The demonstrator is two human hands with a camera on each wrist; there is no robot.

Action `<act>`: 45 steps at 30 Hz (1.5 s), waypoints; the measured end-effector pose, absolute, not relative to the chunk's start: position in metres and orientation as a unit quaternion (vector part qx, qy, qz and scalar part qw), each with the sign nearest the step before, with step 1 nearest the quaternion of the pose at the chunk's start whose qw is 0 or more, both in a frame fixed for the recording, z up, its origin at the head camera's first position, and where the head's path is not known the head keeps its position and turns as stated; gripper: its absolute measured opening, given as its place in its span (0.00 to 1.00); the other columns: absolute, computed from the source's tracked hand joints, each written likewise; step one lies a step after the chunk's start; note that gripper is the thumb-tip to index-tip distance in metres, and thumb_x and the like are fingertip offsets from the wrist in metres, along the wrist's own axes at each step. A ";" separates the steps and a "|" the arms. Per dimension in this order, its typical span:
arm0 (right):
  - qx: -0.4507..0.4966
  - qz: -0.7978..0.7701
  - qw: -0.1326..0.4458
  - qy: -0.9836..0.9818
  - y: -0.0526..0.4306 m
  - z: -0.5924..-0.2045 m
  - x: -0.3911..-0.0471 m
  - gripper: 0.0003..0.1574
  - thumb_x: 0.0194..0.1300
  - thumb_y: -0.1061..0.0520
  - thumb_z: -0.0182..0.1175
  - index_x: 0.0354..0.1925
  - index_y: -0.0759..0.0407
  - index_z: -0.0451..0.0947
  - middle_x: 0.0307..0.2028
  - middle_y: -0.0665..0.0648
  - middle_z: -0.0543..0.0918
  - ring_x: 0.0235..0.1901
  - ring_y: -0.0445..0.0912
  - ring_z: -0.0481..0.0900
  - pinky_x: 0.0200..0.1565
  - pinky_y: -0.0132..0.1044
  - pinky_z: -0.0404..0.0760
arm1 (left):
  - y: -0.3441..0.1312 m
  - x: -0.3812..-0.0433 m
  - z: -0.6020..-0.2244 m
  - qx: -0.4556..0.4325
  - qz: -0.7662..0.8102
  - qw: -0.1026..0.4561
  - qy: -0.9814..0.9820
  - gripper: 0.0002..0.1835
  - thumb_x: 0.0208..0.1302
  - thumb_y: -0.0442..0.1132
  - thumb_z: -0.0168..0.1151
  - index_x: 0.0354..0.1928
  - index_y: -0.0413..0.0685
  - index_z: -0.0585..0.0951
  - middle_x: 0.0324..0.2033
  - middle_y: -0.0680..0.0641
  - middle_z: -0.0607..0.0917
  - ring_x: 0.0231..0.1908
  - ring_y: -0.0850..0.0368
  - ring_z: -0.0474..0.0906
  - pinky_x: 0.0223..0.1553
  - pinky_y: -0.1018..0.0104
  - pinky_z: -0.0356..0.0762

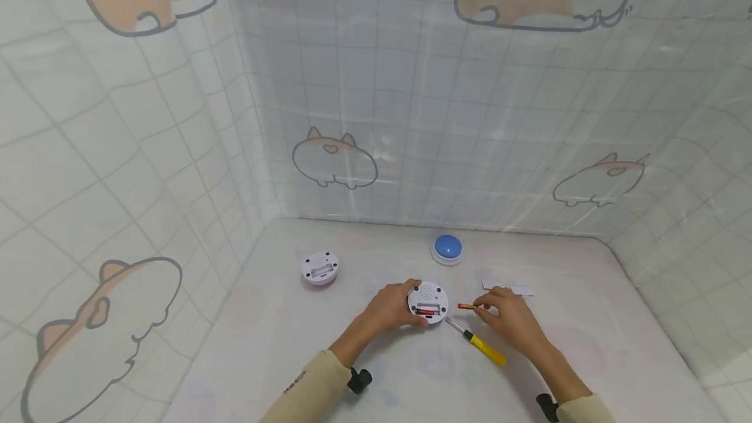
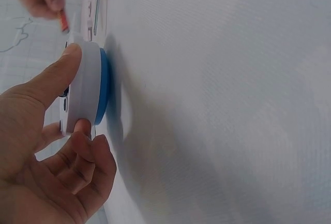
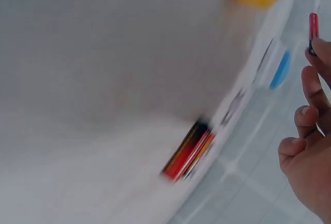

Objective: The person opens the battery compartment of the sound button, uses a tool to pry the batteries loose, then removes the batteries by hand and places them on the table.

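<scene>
Head view: gripping a round white device (image 1: 428,293), plastic back facing up, with thumb and fingers of left hand (image 1: 384,307) curved around its edge; inside its slot, a red battery (image 1: 426,312). Pinching a small battery (image 1: 466,306) between thumb and fingertip of right hand (image 1: 512,318), just beside the device. On beige left sleeve (image 1: 311,387), dark lettering, too small to read. Near both hands, a screwdriver (image 1: 477,342) with smooth yellow handle. Farther, a blue-domed device (image 1: 448,247) and, at left, an upturned device (image 1: 319,260).
</scene>
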State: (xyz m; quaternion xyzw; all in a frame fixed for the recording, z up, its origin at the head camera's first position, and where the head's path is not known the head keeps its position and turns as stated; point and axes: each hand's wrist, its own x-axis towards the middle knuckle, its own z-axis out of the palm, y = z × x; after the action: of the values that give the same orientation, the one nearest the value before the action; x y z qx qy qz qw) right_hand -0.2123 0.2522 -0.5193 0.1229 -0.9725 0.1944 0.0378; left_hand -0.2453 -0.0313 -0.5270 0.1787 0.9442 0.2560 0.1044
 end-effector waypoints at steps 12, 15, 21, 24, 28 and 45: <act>0.114 0.133 0.039 -0.984 0.315 -0.532 -0.209 0.03 0.61 0.54 0.71 0.35 0.48 0.89 0.34 0.47 0.81 0.35 0.46 0.75 0.38 0.49 0.74 | -0.031 -0.246 -0.529 0.176 0.251 0.108 0.946 0.51 0.46 0.63 0.79 0.72 0.55 0.70 0.61 0.45 0.81 0.58 0.48 0.78 0.60 0.50 0.74; 0.112 0.129 0.038 -0.985 0.321 -0.534 -0.210 0.03 0.59 0.53 0.72 0.35 0.47 0.89 0.33 0.47 0.81 0.35 0.47 0.75 0.36 0.50 0.74 | -0.031 -0.246 -0.529 0.174 0.254 0.107 0.945 0.50 0.47 0.63 0.78 0.72 0.56 0.70 0.61 0.45 0.81 0.58 0.48 0.78 0.60 0.49 0.73; 0.102 0.125 0.017 -0.987 0.324 -0.538 -0.212 0.03 0.59 0.53 0.73 0.35 0.46 0.89 0.32 0.47 0.80 0.33 0.45 0.73 0.35 0.48 0.72 | -0.032 -0.245 -0.527 0.176 0.255 0.108 0.945 0.51 0.46 0.63 0.79 0.72 0.55 0.70 0.60 0.44 0.81 0.57 0.48 0.78 0.59 0.49 0.74; 0.098 0.122 0.011 -0.988 0.322 -0.539 -0.212 0.04 0.59 0.53 0.73 0.36 0.46 0.89 0.31 0.47 0.80 0.32 0.45 0.71 0.36 0.47 0.71 | -0.032 -0.245 -0.527 0.178 0.255 0.107 0.944 0.51 0.47 0.63 0.78 0.72 0.55 0.70 0.60 0.44 0.81 0.57 0.48 0.78 0.59 0.49 0.74; 0.092 0.116 0.006 -0.989 0.319 -0.540 -0.214 0.05 0.59 0.53 0.73 0.37 0.47 0.89 0.31 0.48 0.79 0.32 0.46 0.70 0.35 0.46 0.70 | -0.032 -0.244 -0.526 0.177 0.257 0.109 0.944 0.50 0.47 0.62 0.78 0.72 0.55 0.70 0.61 0.45 0.81 0.57 0.48 0.78 0.59 0.49 0.74; 0.105 0.118 0.012 -0.987 0.313 -0.542 -0.219 0.05 0.59 0.53 0.73 0.37 0.48 0.89 0.32 0.48 0.81 0.33 0.46 0.72 0.36 0.48 0.73 | -0.032 -0.244 -0.523 0.181 0.259 0.105 0.943 0.49 0.48 0.61 0.78 0.72 0.54 0.70 0.60 0.45 0.81 0.58 0.49 0.78 0.60 0.50 0.73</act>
State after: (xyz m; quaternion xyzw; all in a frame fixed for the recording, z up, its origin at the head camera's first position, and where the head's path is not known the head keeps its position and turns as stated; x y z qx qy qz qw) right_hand -0.2195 0.3135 -0.5423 0.1045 -0.9874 0.1178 0.0124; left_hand -0.2440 -0.0317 -0.5233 0.1812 0.9429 0.2593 0.1047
